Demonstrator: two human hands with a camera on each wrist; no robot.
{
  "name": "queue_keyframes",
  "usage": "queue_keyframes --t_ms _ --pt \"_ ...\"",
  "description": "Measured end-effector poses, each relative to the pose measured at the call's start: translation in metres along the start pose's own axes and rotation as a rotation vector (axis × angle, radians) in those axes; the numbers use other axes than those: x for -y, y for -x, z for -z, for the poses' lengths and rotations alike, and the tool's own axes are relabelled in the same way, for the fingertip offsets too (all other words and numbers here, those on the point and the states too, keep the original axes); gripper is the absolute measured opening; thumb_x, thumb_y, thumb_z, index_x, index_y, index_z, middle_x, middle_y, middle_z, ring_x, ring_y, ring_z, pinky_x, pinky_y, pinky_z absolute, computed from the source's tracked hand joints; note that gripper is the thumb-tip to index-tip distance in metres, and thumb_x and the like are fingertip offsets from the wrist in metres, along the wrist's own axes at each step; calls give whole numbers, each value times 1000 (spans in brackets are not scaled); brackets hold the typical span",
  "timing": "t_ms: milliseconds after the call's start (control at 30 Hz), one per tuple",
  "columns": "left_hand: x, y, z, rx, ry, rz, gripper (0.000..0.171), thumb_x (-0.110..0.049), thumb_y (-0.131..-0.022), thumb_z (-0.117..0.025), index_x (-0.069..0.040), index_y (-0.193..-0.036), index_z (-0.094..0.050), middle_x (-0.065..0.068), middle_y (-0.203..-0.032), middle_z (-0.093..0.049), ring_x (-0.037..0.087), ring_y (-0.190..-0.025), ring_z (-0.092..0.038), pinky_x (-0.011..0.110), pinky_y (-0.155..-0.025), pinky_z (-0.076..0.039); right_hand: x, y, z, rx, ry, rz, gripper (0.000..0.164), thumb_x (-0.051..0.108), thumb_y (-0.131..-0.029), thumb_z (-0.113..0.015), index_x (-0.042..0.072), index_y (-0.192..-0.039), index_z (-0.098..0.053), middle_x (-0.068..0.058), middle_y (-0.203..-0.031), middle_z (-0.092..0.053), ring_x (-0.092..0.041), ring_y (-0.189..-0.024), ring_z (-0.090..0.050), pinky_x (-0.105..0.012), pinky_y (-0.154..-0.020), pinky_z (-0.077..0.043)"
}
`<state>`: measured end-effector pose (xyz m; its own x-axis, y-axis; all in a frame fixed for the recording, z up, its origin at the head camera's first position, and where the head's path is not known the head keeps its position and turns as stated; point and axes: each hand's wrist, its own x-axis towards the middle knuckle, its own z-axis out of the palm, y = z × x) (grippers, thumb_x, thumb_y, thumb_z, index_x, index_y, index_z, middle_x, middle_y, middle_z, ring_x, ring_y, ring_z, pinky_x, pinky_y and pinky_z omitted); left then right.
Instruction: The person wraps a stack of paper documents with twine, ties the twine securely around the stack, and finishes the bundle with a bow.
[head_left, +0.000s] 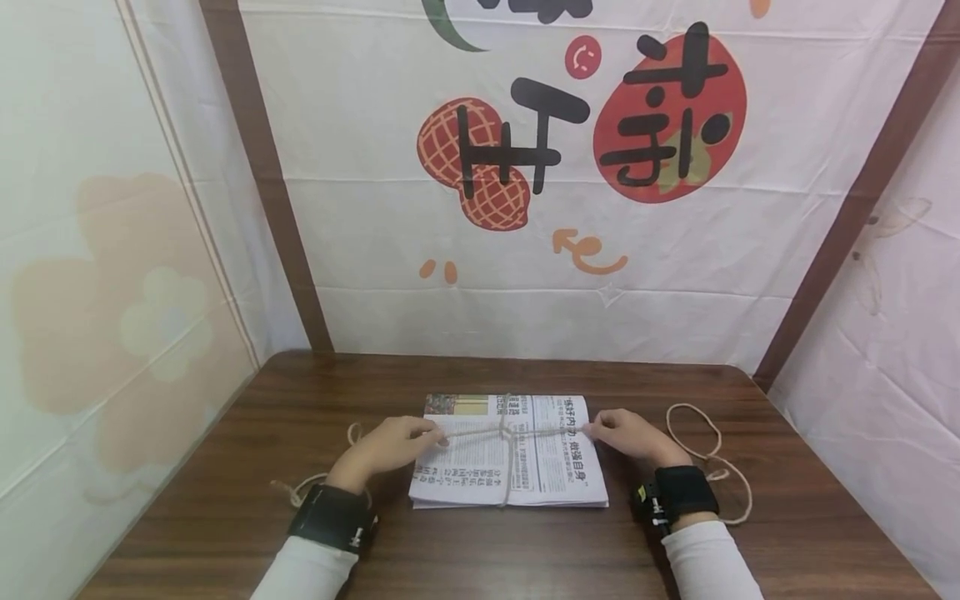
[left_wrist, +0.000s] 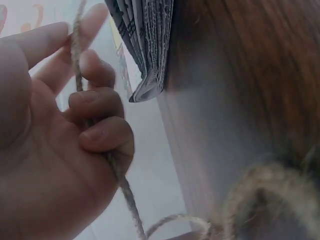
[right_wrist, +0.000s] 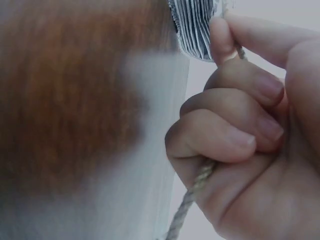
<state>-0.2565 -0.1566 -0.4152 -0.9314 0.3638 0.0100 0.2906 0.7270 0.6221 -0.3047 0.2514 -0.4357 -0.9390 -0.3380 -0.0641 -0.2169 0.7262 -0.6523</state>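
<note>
A stack of folded newspapers [head_left: 555,467] lies on the table, with twine [head_left: 511,467] running down its middle and crossing near the centre of the top sheet. From that crossing one strand goes to each side. My left hand [head_left: 393,446] holds the left strand at the stack's left edge; in the left wrist view the fingers [left_wrist: 102,107] curl round the twine [left_wrist: 131,202]. At the right edge, my right hand [head_left: 630,435] grips the other strand. The right wrist view shows its curled fingers [right_wrist: 215,137] round the twine [right_wrist: 182,215], thumb and forefinger pinching near the papers [right_wrist: 195,30].
Loose twine [head_left: 738,487] loops on the table right of my right wrist, and another loose end [head_left: 300,487] lies by my left wrist. The brown wooden table [head_left: 517,554] meets a printed white cloth [head_left: 540,329] at the back, with cloth walls on both sides.
</note>
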Motion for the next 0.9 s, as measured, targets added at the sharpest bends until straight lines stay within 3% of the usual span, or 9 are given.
queue_keyframes --t_ms 100,200,333,433,600,700,800,900 --pt "4 0 -1 -3 35 51 31 -31 -103 -55 -11 -117 -74 10 -118 -70 33 -117 -60 56 -100 -44 -3 -1 -1 10 -5 -40 35 35 -101 -59 8 -79 -61 1 -69 -50 -16 -62 -44 -31 -58 -35" --pt "7 -1 -3 -29 76 80 33 -31 -101 -57 -8 -118 -73 11 -117 -70 33 -116 -60 57 -99 -44 -5 -1 -2 2 -17 -86 33 37 -99 -62 6 -88 -64 -1 -75 -55 -16 -66 -48 -31 -60 -39" --pt "9 1 -2 -78 115 136 33 -28 -98 -59 -2 -116 -69 14 -109 -69 31 -104 -63 53 -91 -49 -5 -1 -4 -15 -39 -119 51 38 -95 -68 -6 -120 -61 -16 -106 -65 -25 -92 -60 -39 -72 -51" --pt "11 0 -2 -91 144 203 44 -30 -97 -60 7 -121 -58 18 -109 -66 33 -103 -62 52 -90 -50 -3 -1 -4 3 -58 -106 67 37 -95 -68 -12 -136 -50 -28 -128 -59 -32 -110 -59 -45 -79 -54" --pt "16 -2 -3 -55 236 272 65 -33 -100 -55 16 -140 -41 36 -132 -53 48 -122 -53 59 -102 -41 -3 -1 -6 41 -122 -116 62 34 -96 -68 -8 -139 -52 -24 -134 -59 -35 -119 -57 -52 -83 -53" --pt "18 -4 -4 -45 307 293 65 -34 -101 -52 17 -140 -41 34 -134 -53 45 -118 -57 59 -101 -42 -4 -2 -8 46 -174 -143 58 32 -96 -69 -4 -139 -54 -22 -135 -59 -38 -125 -54 -58 -86 -51" --pt "20 -5 -4 -49 379 322 64 -37 -100 -54 14 -138 -48 24 -125 -61 34 -107 -61 54 -95 -47 -5 -3 -11 28 -172 -145 58 31 -95 -70 -3 -139 -54 -21 -133 -60 -36 -120 -57 -54 -82 -53" --pt "22 -6 -5 -56 499 344 62 -34 -97 -60 12 -137 -49 17 -116 -63 28 -99 -56 47 -87 -47 -5 -4 -12 10 -158 -151 58 31 -95 -70 -1 -140 -52 -17 -117 -64 -28 -92 -61 -40 -67 -50"
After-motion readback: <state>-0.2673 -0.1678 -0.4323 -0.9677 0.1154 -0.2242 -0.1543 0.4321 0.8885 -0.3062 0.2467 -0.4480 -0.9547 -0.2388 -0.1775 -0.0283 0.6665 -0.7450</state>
